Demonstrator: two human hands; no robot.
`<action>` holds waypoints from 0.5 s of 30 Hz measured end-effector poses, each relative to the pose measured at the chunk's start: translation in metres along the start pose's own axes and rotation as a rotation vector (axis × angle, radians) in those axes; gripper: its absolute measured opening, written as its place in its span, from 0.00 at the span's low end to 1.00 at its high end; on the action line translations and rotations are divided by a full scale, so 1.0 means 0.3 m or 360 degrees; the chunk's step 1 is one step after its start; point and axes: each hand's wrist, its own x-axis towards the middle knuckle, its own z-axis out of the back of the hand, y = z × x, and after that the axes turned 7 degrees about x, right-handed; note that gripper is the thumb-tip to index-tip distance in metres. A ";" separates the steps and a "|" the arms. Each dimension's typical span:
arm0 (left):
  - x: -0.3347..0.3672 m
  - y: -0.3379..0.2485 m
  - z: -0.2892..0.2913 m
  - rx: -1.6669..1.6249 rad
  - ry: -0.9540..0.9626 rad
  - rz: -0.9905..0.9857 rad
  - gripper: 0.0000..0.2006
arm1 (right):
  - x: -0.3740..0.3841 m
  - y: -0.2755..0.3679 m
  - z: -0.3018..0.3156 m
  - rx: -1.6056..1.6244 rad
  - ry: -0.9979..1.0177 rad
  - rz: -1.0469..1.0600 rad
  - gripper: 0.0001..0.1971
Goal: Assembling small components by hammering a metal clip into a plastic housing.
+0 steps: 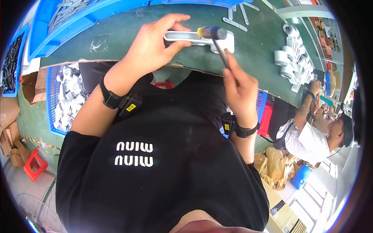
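Note:
My left hand [153, 44] grips a white elongated plastic part [229, 43] near its left end, fingers along the far side and thumb on the near side. The part lies over the green worktop [128, 25], and its right end is wider and deeper. A small hammer [222, 56] with a dark handle is in my right hand [241, 87], fingers closed round the handle. Its head, dark at one end and yellow at the other, is over the right half of the part. Whether head and part touch, I cannot tell.
Loose light strips [235, 28] lie beyond the part. Blue bins [37, 50] edge the far left. Several white round-ended assemblies [287, 58] cluster at right, near a co-worker [311, 139]. A blue crate [50, 101] of white parts stands below the worktop; a red stool [35, 165] is farther left.

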 end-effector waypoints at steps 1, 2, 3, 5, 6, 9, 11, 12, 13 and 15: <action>-0.001 -0.002 0.004 -0.0050 0.0029 0.0056 0.27 | -0.009 0.012 0.011 0.0018 -0.0049 -0.0056 0.23; -0.002 -0.003 0.007 -0.0049 0.0023 0.0063 0.27 | -0.032 0.003 0.013 0.0018 -0.0040 -0.0052 0.23; 0.001 -0.006 0.008 -0.0069 0.0048 0.0071 0.28 | -0.069 -0.019 0.010 0.0457 -0.0233 -0.0031 0.23; 0.002 -0.006 0.008 -0.0094 0.0079 0.0078 0.30 | -0.094 -0.053 -0.007 0.0893 -0.0430 -0.0012 0.23; 0.001 -0.005 0.007 -0.0088 0.0074 0.0091 0.30 | -0.068 -0.063 -0.022 0.0575 -0.0356 0.0093 0.23; 0.003 -0.006 0.015 -0.0060 0.0085 0.0139 0.30 | -0.020 -0.030 -0.017 -0.0130 0.0023 0.0140 0.24; 0.004 -0.005 0.018 -0.0041 0.0099 0.0177 0.30 | -0.038 -0.011 -0.010 0.0092 -0.0102 -0.0040 0.24; 0.005 -0.004 0.014 -0.0067 0.0108 0.0180 0.30 | -0.055 0.002 -0.005 0.0317 -0.0211 -0.0030 0.24; 0.006 -0.002 0.010 -0.0093 0.0117 0.0184 0.30 | -0.061 -0.007 -0.021 0.0312 -0.0218 -0.0037 0.24; 0.006 0.005 0.009 -0.0083 0.0084 0.0142 0.29 | -0.056 -0.048 -0.077 0.1026 -0.0414 0.0307 0.25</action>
